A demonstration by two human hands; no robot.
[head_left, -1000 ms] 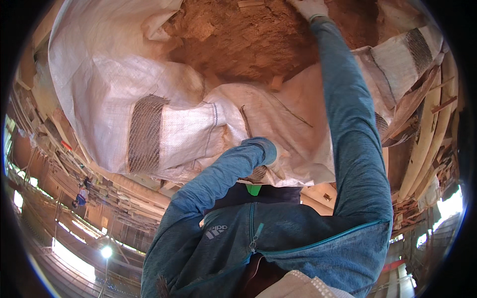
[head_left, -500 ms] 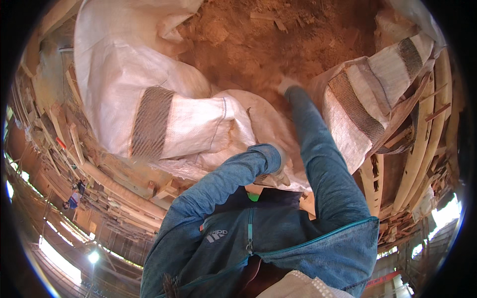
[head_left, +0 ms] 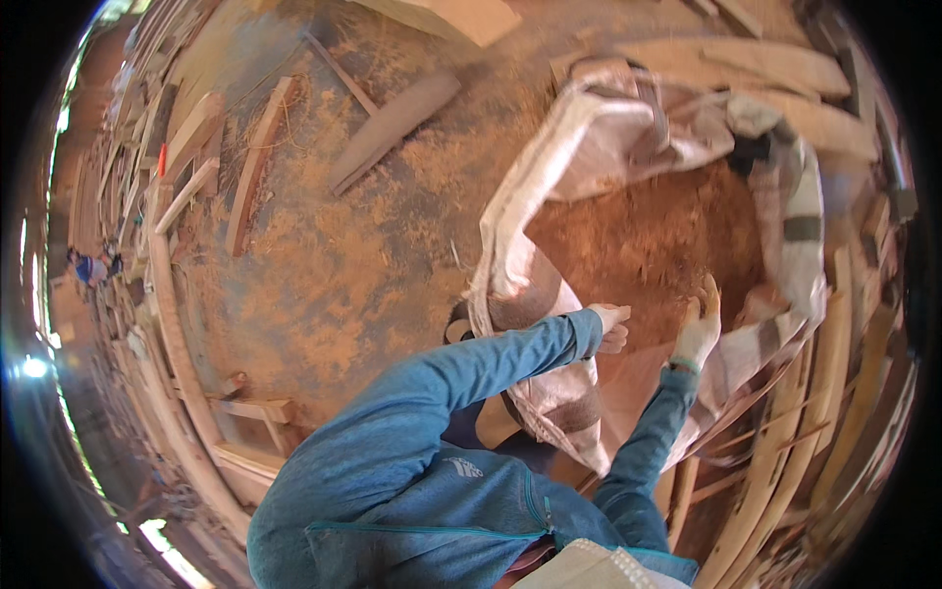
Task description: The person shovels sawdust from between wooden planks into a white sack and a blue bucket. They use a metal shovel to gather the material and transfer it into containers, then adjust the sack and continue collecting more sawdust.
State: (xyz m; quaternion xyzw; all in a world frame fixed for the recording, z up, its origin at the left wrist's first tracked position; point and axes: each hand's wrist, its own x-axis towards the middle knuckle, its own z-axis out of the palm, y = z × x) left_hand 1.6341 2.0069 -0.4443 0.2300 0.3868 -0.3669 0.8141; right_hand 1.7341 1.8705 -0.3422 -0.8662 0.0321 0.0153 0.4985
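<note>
A large white woven sack (head_left: pixel 502 240) with dark bands stands at the right, its mouth wide and its rim partly folded outward. Reddish-brown sawdust (head_left: pixel 628 231) fills it. Over the near left part of the mouth is my left hand (head_left: pixel 612 328), its fingers curled closed; whatever they may hold is hidden. My left forearm crosses above the sack's rim. To its right, my right hand (head_left: pixel 699 324) is raised over the near side of the sawdust, palm dusty, fingers extended and apart, with nothing seen in it.
Sawdust is scattered over the floor (head_left: pixel 324 314) at the left, where a flat dark board (head_left: pixel 397 128) and a squared timber (head_left: pixel 260 167) lie. Long planks (head_left: pixel 785 461) run beside the sack at the right. Another person (head_left: pixel 90 267) is far off at the left edge.
The view has swung, so the sack sits farther right and more floor shows. My right hand has come up out of the sawdust. My left hand has moved over the sack's mouth.
</note>
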